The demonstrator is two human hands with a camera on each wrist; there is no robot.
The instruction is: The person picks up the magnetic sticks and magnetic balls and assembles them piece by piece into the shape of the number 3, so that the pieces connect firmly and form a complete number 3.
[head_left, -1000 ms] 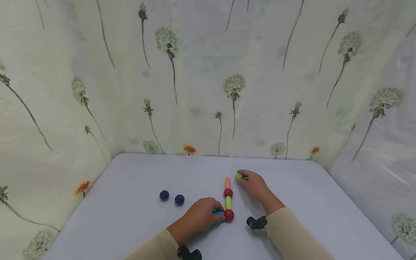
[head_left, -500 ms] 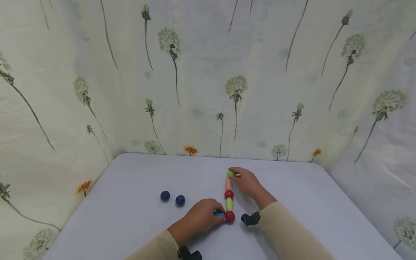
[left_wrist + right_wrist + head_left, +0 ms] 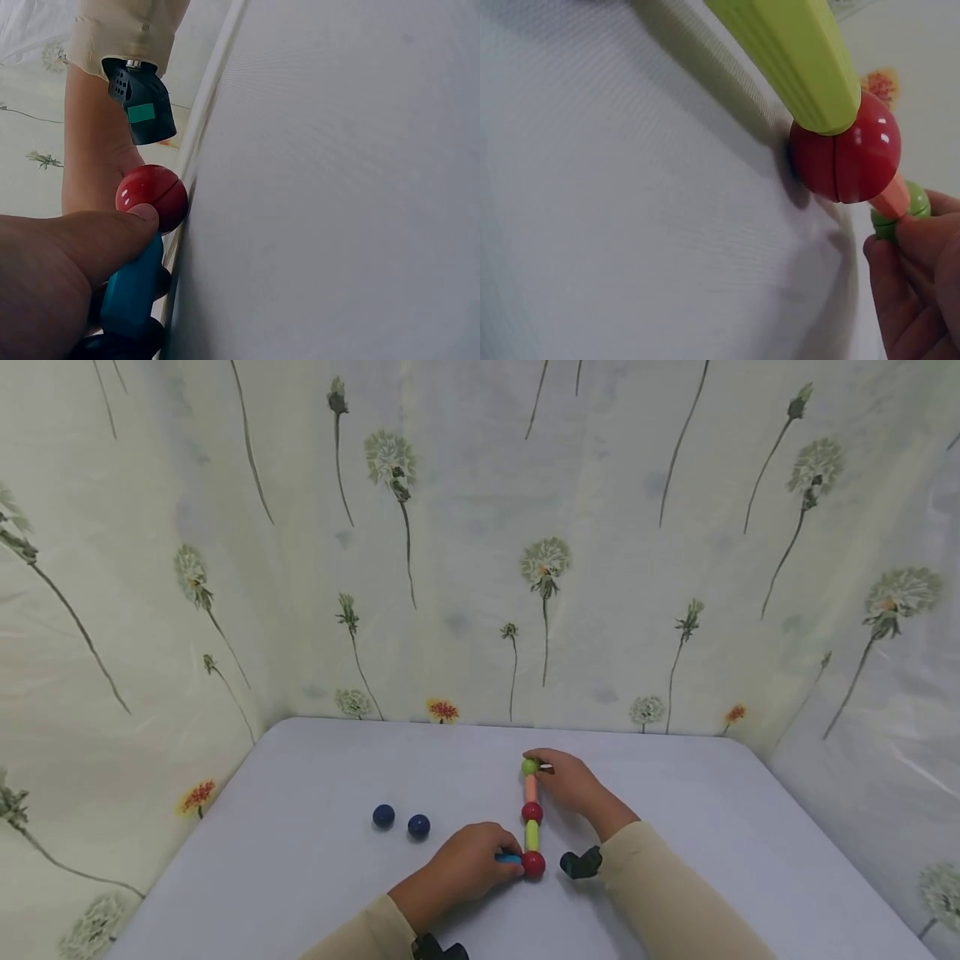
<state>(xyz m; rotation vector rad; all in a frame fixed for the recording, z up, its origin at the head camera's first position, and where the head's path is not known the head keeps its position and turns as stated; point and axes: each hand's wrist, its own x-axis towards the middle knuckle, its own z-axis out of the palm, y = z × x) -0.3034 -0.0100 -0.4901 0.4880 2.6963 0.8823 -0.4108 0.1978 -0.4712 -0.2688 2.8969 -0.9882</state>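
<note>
Hands (image 3: 472,860) (image 3: 572,781) round blue rod (image 3: 507,858) left, green ball (image 3: 529,767) right, red balls (image 3: 532,812) between.

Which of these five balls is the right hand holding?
The green ball farthest from you, the only green one. The two red balls, with a yellow stick between, sit nearer; the two dark blue balls lie farther left.
</note>
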